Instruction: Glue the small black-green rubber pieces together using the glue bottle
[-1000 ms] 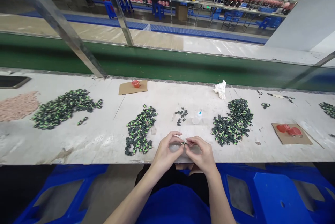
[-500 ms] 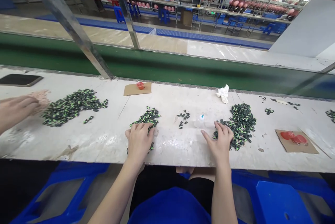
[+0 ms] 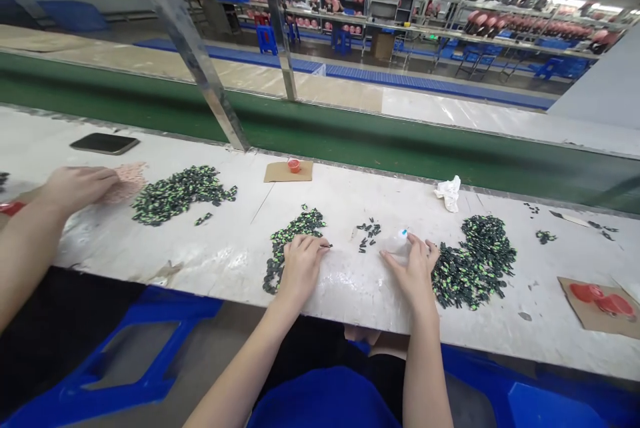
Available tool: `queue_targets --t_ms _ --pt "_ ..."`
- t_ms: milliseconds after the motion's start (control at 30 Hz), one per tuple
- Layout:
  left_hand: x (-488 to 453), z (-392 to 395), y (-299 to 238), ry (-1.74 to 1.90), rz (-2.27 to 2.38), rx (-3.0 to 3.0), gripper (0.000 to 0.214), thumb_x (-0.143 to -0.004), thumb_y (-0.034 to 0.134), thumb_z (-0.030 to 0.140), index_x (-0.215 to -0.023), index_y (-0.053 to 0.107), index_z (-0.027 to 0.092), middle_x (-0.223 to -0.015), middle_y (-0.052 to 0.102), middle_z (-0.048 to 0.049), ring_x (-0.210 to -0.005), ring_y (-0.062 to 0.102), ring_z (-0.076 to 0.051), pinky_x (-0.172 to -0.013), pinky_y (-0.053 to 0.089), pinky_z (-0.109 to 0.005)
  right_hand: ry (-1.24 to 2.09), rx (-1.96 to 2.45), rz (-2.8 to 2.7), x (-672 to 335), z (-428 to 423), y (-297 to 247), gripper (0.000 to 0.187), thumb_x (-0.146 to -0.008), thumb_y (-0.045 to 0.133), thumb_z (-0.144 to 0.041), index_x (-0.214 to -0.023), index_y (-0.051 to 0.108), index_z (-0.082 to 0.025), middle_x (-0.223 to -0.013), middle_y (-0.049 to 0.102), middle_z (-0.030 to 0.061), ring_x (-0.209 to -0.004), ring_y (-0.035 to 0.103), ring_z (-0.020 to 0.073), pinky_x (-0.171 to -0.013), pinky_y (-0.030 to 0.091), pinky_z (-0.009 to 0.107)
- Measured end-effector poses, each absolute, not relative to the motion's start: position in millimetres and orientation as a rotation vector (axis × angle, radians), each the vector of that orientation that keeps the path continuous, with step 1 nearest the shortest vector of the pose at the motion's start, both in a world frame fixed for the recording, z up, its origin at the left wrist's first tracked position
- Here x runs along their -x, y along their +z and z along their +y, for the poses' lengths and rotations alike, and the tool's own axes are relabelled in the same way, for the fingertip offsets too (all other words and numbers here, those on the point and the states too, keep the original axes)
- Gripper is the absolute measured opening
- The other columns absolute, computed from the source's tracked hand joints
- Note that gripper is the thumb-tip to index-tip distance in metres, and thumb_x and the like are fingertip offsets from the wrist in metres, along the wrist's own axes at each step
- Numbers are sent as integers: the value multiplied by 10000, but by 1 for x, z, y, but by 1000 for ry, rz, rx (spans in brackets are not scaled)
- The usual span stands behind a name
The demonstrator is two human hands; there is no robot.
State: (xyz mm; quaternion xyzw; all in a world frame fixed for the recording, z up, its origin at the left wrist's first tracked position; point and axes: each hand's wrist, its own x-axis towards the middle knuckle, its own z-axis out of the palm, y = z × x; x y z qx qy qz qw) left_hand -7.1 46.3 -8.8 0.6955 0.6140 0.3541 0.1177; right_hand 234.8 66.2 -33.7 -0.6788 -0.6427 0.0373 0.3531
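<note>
My left hand [image 3: 303, 261] pinches a small dark piece [image 3: 326, 245] between thumb and fingertips, just above the table. Behind and beside that hand lies a pile of small black-and-green pieces [image 3: 280, 241], partly covered by it. My right hand [image 3: 413, 268] is open, thumb and fingers apart, at a small translucent bottle [image 3: 397, 239] with a blue tip. Whether the fingers touch the bottle I cannot tell. To the right of this hand spreads a larger pile of black-and-green pieces [image 3: 475, 268]. Between my hands lie several loose dark pieces [image 3: 369, 233].
On the left, another person's hand [image 3: 80, 189] rests at a heap of pale pink pieces [image 3: 127, 181], near another black-green pile [image 3: 180, 195]. Cardboard with a red cup [image 3: 294, 166], crumpled tissue [image 3: 449, 193] and cardboard with red material [image 3: 600, 300] lie about. A metal post [image 3: 220, 105] stands behind.
The view has swung left. My left hand has drawn away from its pile with a small dark piece. My right hand has moved from the right pile to the bottle.
</note>
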Motion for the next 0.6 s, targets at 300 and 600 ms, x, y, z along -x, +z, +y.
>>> queue_targets --t_ms 300,600 --pt "-22 26 -24 944 1581 -2080 117 -847 594 186 -830 685 258 -847 720 -26 -894 578 -231 -887 311 -419 671 1626 -1352 -223 49 -8 411 -695 679 -535 -873 509 -207 -916 689 102 -843 651 255 -766 517 397" --pt "-19 24 -29 983 1563 -2016 172 -820 629 163 -961 669 253 -942 745 -27 -941 637 -232 -859 335 -397 749 1450 -1055 -205 4 -7 301 -691 703 -460 -760 648 -173 -664 663 29 -602 586 175 -548 470 273"
